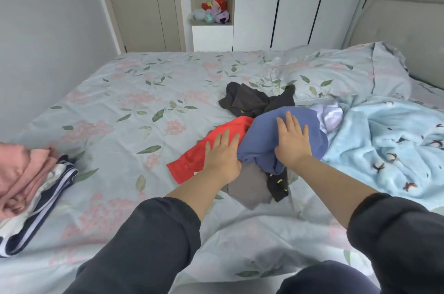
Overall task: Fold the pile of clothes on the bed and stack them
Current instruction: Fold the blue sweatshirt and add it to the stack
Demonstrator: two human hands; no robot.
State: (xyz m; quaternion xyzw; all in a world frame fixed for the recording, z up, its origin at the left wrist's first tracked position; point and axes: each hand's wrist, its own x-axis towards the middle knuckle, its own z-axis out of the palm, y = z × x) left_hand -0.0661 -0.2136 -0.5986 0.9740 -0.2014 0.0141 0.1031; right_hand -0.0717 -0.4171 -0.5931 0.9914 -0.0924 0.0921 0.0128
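Pale floral sheeting covers the bed (120, 101), which runs from the door (144, 5) at 11 o'clock to the padded headboard (408, 17) at 2 o'clock. The pile of clothes (259, 149) lies loose just right of centre. It holds a blue garment (276, 130) on top, a red garment (199, 156) spilling toward 8 o'clock, a grey piece (247, 188) at 6 o'clock, and black items (254, 99) at 12 o'clock.

Both hands are spread flat and well apart, and neither grips anything. The left hand (222, 152) rests palm-down on the red garment. The right hand (292, 142) presses on the blue one, and whether its thumb has caught a fold cannot be told.

The step in hand appears to be choosing and separating the next garment. A folded stack (36, 185) already sits at the bed's 9 o'clock edge, so the task seems partly done. The next move probably calls for lifting one piece free of the tangle, likely the blue one, and spreading it flat.

Open sheet lies from 9 to 11 o'clock of the pile, between it and the stack, with room to lay a garment out. To the right, a light blue blanket (384, 144) is crumpled against the pile at 3 o'clock. A pillow (348, 70) sits at 1 o'clock, so that side is crowded.
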